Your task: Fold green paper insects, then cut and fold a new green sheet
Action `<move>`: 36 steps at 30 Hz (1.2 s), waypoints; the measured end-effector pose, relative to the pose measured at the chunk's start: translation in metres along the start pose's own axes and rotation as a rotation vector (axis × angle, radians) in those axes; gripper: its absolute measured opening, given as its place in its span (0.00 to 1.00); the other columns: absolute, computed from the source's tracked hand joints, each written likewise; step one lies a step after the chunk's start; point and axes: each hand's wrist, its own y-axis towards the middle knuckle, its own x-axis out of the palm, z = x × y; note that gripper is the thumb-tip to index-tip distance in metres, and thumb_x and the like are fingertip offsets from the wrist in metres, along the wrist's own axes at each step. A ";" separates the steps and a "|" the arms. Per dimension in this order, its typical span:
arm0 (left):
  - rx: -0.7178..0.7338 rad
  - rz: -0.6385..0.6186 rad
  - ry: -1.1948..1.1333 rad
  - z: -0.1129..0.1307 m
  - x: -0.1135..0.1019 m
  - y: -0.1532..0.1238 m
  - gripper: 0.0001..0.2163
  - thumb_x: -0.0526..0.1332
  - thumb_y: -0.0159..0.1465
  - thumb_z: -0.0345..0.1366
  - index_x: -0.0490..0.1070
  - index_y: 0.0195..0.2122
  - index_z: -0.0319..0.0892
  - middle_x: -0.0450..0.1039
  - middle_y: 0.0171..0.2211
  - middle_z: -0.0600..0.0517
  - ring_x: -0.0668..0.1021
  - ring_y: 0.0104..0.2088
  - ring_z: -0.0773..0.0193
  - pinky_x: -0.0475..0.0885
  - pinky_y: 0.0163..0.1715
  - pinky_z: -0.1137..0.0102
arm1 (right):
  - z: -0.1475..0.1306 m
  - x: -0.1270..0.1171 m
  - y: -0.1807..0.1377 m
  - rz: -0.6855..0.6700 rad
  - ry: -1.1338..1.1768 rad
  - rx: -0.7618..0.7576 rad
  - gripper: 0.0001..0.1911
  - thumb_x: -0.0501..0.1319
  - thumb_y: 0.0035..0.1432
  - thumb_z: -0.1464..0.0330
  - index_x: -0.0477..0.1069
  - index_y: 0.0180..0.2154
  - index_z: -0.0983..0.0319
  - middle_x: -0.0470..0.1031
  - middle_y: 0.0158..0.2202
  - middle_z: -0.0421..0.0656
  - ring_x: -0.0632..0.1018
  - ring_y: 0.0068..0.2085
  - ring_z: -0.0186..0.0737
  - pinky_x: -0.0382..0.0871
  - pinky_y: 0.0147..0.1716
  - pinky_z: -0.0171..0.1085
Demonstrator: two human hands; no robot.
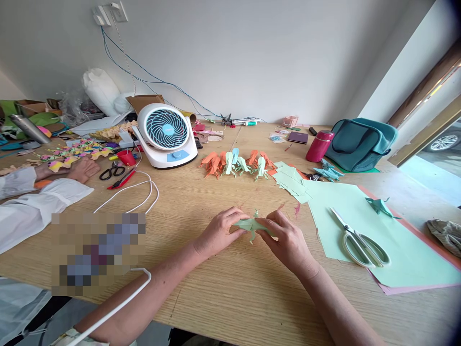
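Note:
Just above the wooden table, a light green folded paper figure is held between my two hands. My left hand pinches its left end, and my right hand grips the right end between thumb and fingers. Thin curled paper legs stick out above and below its middle. Beyond my hands stands a row of finished paper figures, some orange, others pale green. Cut green paper pieces lie spread to the right of that row.
White-handled scissors rest on large green sheets at right, near a teal paper figure. A pink bottle and teal bag stand behind. A white fan stands back left; a co-worker's hands are far left.

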 end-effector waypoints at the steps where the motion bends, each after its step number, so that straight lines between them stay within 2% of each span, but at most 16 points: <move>1: -0.002 0.000 -0.024 0.000 0.000 0.000 0.14 0.63 0.63 0.29 0.72 0.49 0.44 0.73 0.44 0.49 0.76 0.46 0.62 0.69 0.48 0.68 | 0.000 0.000 0.000 -0.004 0.006 0.004 0.13 0.57 0.66 0.64 0.73 0.50 0.55 0.72 0.38 0.44 0.75 0.32 0.36 0.69 0.33 0.34; 8: 0.033 0.024 -0.008 -0.001 0.001 0.000 0.13 0.63 0.64 0.29 0.71 0.50 0.44 0.72 0.44 0.49 0.76 0.47 0.61 0.70 0.49 0.68 | -0.002 -0.003 0.001 -0.027 0.089 0.045 0.11 0.58 0.65 0.66 0.72 0.48 0.57 0.71 0.38 0.44 0.76 0.35 0.37 0.71 0.35 0.35; 15: 0.140 0.022 0.109 -0.004 0.001 -0.001 0.14 0.58 0.67 0.27 0.68 0.53 0.44 0.70 0.47 0.48 0.75 0.49 0.62 0.72 0.50 0.67 | -0.001 -0.003 0.001 -0.029 0.170 0.054 0.10 0.58 0.65 0.67 0.71 0.47 0.57 0.71 0.38 0.44 0.76 0.34 0.38 0.73 0.33 0.35; 27: 0.111 0.076 0.057 -0.003 0.002 -0.002 0.15 0.61 0.64 0.26 0.70 0.51 0.44 0.71 0.45 0.48 0.75 0.48 0.62 0.72 0.49 0.67 | -0.004 -0.001 0.001 0.002 0.209 -0.004 0.10 0.58 0.65 0.70 0.69 0.48 0.58 0.69 0.39 0.45 0.75 0.37 0.39 0.71 0.35 0.37; 36: 0.131 0.043 0.001 -0.004 -0.002 0.000 0.13 0.63 0.63 0.30 0.71 0.49 0.43 0.72 0.44 0.49 0.75 0.47 0.62 0.71 0.49 0.68 | -0.002 -0.003 0.003 -0.026 0.322 0.004 0.09 0.60 0.63 0.70 0.70 0.47 0.58 0.69 0.39 0.44 0.74 0.37 0.39 0.70 0.37 0.37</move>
